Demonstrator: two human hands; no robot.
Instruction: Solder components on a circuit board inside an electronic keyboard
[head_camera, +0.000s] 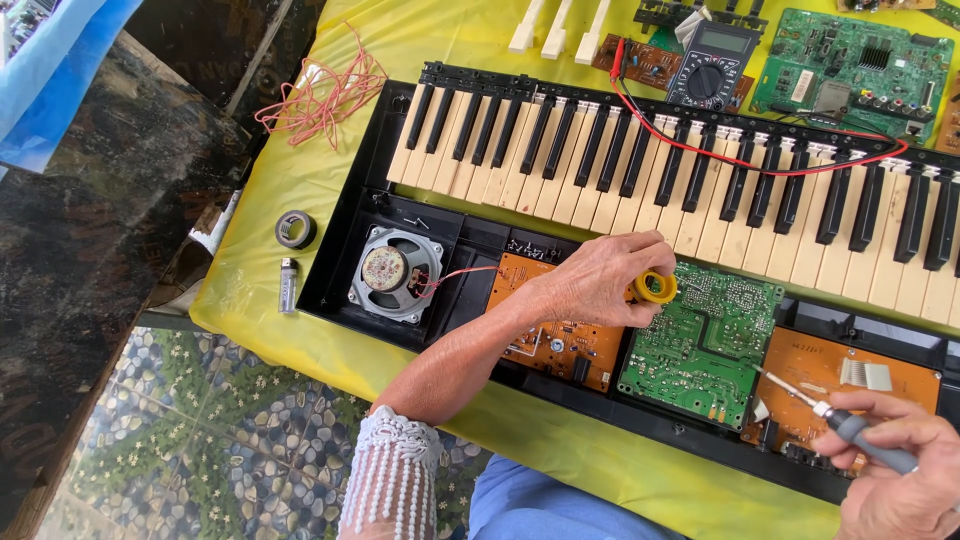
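Observation:
My left hand (600, 280) rests over the opened keyboard's (700, 170) inner bay and grips a small yellow ring-shaped spool (657, 288) at the edge of the green circuit board (705, 345). My right hand (895, 470), at the lower right, holds a grey-handled soldering iron (850, 425) whose thin metal tip points up-left over an orange circuit board (850, 385). Another orange board (560, 340) lies under my left wrist. A round speaker (393, 272) with red wires sits at the left end of the bay.
On the yellow cloth (300, 330) lie a roll of dark tape (295, 230), a lighter (288, 283) and a tangle of pink wire (320, 95). A multimeter (712, 65) with a red lead, a green board (855, 65) and loose white keys (555, 25) sit behind the keyboard.

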